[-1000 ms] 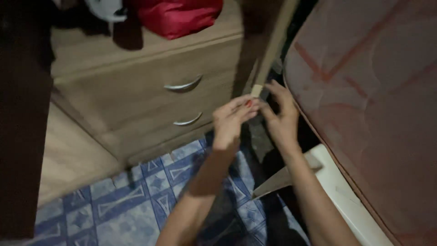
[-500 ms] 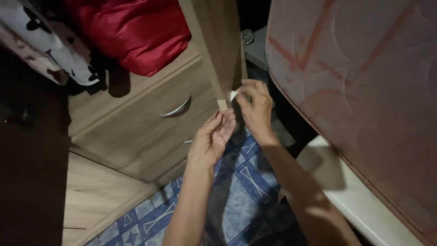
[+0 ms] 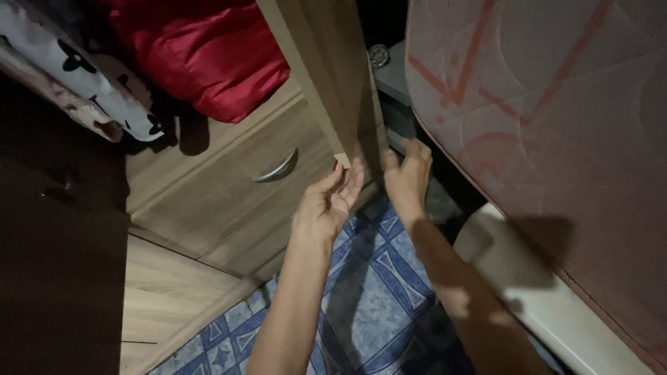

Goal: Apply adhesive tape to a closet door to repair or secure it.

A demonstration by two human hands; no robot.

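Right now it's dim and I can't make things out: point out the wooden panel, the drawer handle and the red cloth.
wooden panel (image 3: 326, 76), head view, pale front edge.
drawer handle (image 3: 276, 170), head view, middle of the curved metal bar.
red cloth (image 3: 201, 52), head view, middle of the shiny folds.

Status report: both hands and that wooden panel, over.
Left hand open, fingertips at wooden panel lower corner. Right hand gripping panel's far edge. Drawer unit directly behind; mattress close on right.

cloth (image 3: 201, 55) red | floor tiles (image 3: 375, 305) blue patterned | mattress (image 3: 542, 125) pink, red lines
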